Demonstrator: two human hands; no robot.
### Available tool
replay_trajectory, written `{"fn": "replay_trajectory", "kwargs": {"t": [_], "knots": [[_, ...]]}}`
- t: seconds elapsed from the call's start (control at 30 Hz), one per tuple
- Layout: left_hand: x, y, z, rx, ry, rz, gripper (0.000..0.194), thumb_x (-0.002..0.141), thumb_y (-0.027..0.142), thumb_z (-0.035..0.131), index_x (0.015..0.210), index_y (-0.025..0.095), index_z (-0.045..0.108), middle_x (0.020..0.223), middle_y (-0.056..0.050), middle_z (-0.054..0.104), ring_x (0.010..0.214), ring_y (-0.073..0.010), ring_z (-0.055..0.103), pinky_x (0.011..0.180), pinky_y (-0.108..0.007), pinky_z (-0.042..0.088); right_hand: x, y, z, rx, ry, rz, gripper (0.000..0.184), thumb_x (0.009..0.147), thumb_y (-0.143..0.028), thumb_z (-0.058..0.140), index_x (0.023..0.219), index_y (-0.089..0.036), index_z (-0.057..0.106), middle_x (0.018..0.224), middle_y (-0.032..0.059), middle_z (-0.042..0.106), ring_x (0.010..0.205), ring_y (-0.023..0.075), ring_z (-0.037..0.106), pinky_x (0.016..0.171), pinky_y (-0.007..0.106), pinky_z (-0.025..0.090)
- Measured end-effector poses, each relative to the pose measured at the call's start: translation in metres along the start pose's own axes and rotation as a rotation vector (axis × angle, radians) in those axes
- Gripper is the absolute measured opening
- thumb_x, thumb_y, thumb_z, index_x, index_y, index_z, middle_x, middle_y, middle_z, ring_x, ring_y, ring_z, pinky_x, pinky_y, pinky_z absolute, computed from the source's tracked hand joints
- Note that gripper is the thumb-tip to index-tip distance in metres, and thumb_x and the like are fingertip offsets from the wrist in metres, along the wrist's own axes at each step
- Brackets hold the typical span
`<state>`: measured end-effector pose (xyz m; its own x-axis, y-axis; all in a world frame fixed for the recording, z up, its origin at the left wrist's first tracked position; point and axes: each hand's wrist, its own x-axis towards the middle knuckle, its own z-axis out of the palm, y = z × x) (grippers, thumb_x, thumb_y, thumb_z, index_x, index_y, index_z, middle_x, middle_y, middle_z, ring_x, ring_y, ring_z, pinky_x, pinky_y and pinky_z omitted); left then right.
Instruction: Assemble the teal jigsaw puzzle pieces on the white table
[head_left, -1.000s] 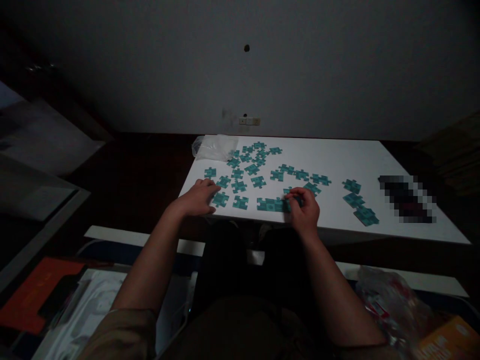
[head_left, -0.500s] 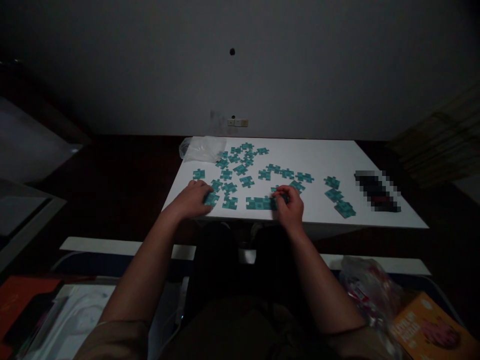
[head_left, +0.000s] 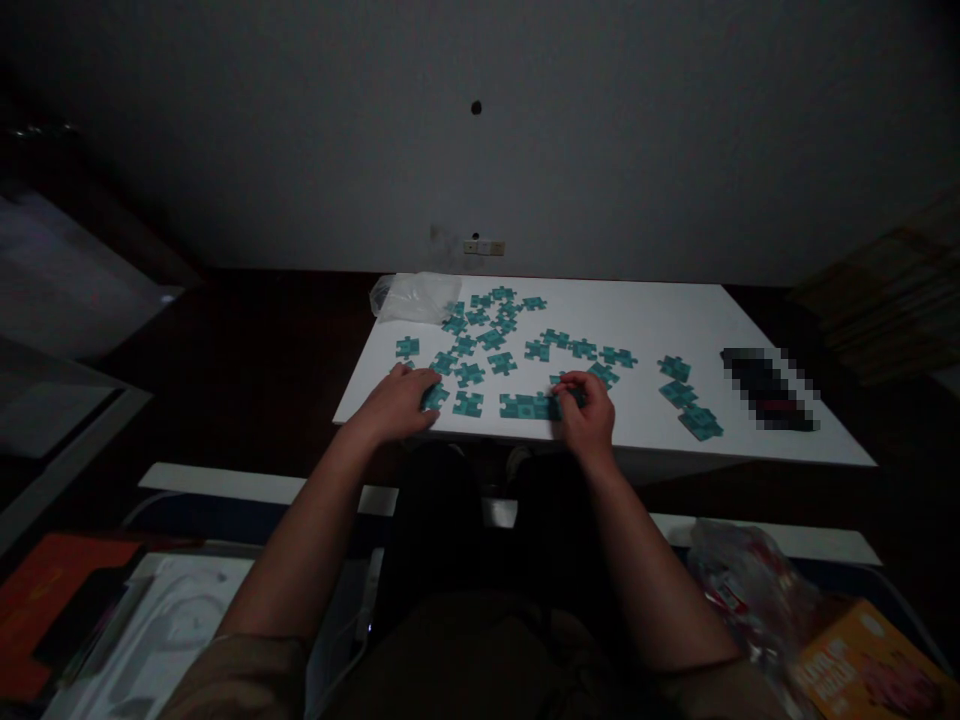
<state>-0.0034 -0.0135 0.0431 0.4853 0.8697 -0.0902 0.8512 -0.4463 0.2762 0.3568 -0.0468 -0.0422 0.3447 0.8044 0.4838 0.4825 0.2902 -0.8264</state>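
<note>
At the table's near edge, my left hand rests, thumb and fingers apart, around a teal piece; my right hand, its grip impossible to tell, meets the joined strip, best kept flat. Loose pieces lie beyond.

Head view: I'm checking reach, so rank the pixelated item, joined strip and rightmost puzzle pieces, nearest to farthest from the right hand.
1. Joined strip: left, by the right hand.
2. Rightmost puzzle pieces: to the right.
3. Pixelated item: farther right.
</note>
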Motion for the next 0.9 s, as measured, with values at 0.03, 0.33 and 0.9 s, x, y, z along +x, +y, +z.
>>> {"fn": "replay_trajectory", "kwargs": {"t": [0.03,0.33,0.9], "knots": [[-0.001,0.002,0.000,-0.001,0.006,-0.008,0.062,0.098,0.034,0.078,0.159,0.025,0.073,0.169,-0.015,0.071,0.147,-0.0419,0.065,0.132,-0.058,0.049,0.000,0.000,0.000,0.000,0.001,0.002,0.018,0.092,-0.035,0.068,0.104,-0.027,0.079,0.100,0.0070,0.082,0.104,0.0325,0.074,0.102,0.054,0.057],[-0.006,0.013,-0.005,0.082,-0.006,-0.077,0.056,0.100,0.016,0.069,0.155,0.024,0.078,0.155,-0.016,0.080,0.147,-0.0410,0.068,0.125,-0.054,0.057,0.001,0.001,0.001,0.005,-0.009,0.000,0.017,0.094,-0.039,0.067,0.104,-0.029,0.077,0.098,0.0060,0.081,0.104,0.0333,0.073,0.104,0.054,0.057],[0.000,0.002,-0.003,-0.015,-0.006,-0.066,0.082,0.092,0.027,0.077,0.172,0.022,0.062,0.158,-0.019,0.074,0.153,-0.0416,0.065,0.129,-0.054,0.055,0.001,0.003,0.002,0.017,-0.013,0.024,0.018,0.093,-0.040,0.067,0.105,-0.029,0.076,0.100,0.0055,0.082,0.104,0.0329,0.073,0.104,0.053,0.057]]}}
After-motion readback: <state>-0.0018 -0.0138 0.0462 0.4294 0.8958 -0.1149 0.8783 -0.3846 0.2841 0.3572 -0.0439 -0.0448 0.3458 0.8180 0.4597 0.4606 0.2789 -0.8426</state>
